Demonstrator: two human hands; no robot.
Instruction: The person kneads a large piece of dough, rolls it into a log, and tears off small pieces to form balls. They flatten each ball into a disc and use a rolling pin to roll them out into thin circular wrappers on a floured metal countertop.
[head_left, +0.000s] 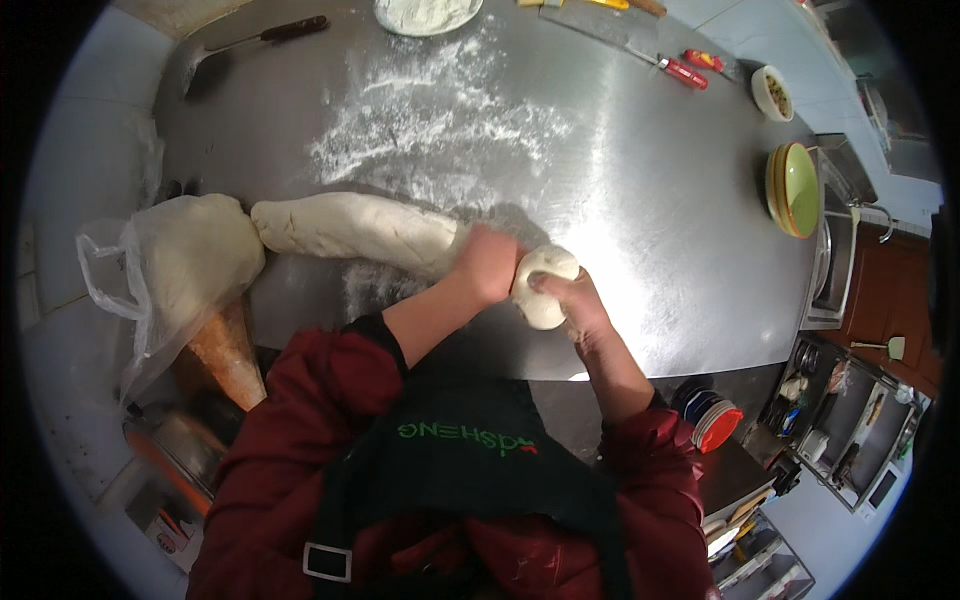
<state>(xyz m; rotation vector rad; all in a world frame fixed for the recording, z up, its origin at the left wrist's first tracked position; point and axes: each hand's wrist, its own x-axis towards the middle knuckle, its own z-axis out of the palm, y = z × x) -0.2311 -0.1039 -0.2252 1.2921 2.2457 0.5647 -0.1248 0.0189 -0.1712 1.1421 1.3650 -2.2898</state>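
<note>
A long dough roll lies across the steel table. At its right end is my left hand, curled over the dough with the fingers mostly hidden. My right hand grips a thick dough piece, the thumb pressed into its top. This piece sits right beside my left hand; whether it still joins the roll is hidden. Touching or nearly touching the roll's left end is a big dough mass, partly covered by a clear plastic bag.
Flour dusts the steel tabletop. Along the back are a dark-handled utensil, a flour bowl and a red-handled tool. A small white bowl and stacked green bowls stand right, near a sink.
</note>
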